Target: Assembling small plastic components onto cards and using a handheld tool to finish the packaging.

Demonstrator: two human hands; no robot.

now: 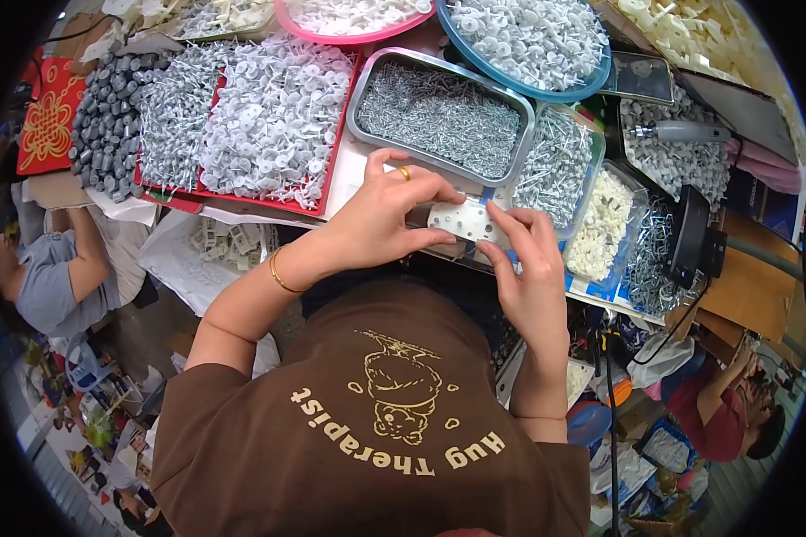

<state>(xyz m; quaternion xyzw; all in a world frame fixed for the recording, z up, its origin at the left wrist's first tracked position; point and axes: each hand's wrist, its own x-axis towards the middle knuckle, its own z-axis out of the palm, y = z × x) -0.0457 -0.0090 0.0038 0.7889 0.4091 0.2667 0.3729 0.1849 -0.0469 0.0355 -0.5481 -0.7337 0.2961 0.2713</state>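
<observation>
A small white rectangular plate with several round holes (458, 221) is held just in front of me, over the near edge of the table. My left hand (387, 213) grips its left end between thumb and index finger. With thumb and fingertips, my right hand (530, 253) pinches the right end. Just beyond my hands is a metal tray (355, 125) full of small screws. A clear container of white clips with nails (551, 170) stands beside it, past my right hand. What lies under the plate is hidden by it and my fingers.
At the left, a red tray (353, 80) holds white clips with nails, with dark grey cylindrical pieces (107, 125) beyond. A pink basin (358, 38) and a blue basin (611, 64) stand behind. Cream pieces (600, 224), a grey electric screwdriver (681, 132) and a black device (692, 237) are right. Other people sit at both sides.
</observation>
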